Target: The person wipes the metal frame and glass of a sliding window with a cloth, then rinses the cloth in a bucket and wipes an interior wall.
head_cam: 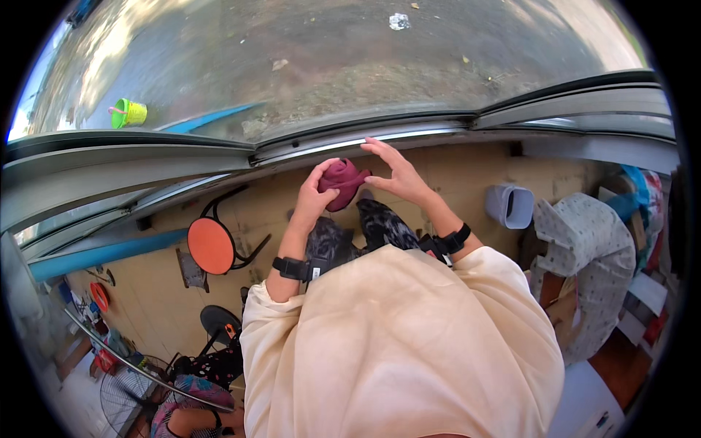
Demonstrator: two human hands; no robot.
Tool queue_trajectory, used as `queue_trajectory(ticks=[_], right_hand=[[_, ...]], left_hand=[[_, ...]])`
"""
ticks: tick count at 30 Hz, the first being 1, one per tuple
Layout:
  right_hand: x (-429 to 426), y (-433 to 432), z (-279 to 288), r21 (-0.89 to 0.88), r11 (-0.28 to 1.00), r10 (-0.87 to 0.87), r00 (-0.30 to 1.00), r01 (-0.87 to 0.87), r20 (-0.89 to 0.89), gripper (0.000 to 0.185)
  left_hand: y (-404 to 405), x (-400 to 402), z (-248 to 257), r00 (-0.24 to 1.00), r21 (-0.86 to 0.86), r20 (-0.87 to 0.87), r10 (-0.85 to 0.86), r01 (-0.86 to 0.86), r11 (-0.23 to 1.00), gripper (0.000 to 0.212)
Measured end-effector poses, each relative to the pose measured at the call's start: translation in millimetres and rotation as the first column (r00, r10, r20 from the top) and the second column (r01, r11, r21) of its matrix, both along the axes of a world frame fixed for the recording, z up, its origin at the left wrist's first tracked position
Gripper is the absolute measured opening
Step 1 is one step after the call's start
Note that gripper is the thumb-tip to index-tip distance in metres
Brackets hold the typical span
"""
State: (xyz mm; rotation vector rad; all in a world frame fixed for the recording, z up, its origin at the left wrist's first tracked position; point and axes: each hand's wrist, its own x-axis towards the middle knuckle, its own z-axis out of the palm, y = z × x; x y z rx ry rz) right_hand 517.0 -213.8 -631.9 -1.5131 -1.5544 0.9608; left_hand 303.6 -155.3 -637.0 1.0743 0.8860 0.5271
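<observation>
A maroon cloth [343,183], bunched into a round bundle, is held up in front of me. My left hand [315,191] grips it from its left side, thumb and fingers on the fabric. On the other side, my right hand [397,174] has its fingers spread, with the thumb tip close to a loose fold of the cloth; whether it touches cannot be told. Beyond both hands runs the metal track [361,143] of a sliding window or door.
An orange-seated stool [211,246] stands at left, a grey plastic bin [510,206] at right near a patterned cloth [583,235]. Another person [191,419] and a standing fan [123,391] are at lower left. Outside the glass lies a green bucket [130,113].
</observation>
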Motion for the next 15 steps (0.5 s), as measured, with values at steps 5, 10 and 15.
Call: queue_trajectory(ticks=[5, 10, 15], right_hand=[[5, 6, -14, 0.022, 0.993, 0.112, 0.985, -0.116, 0.128, 0.027], [6, 2, 5, -0.281, 0.940, 0.030, 0.865, -0.195, -0.500, 0.016], [-7, 1, 14, -0.382, 0.903, -0.205, 0.584, -0.196, -0.785, 0.016]], left_hand=[[3, 2, 2, 0.998, 0.046, -0.009, -0.060, 0.060, 0.997, 0.061], [-3, -7, -12, 0.992, -0.073, -0.072, -0.101, 0.096, 0.993, 0.071], [-6, 2, -18, 0.944, 0.214, -0.287, -0.161, 0.227, 0.950, 0.080]])
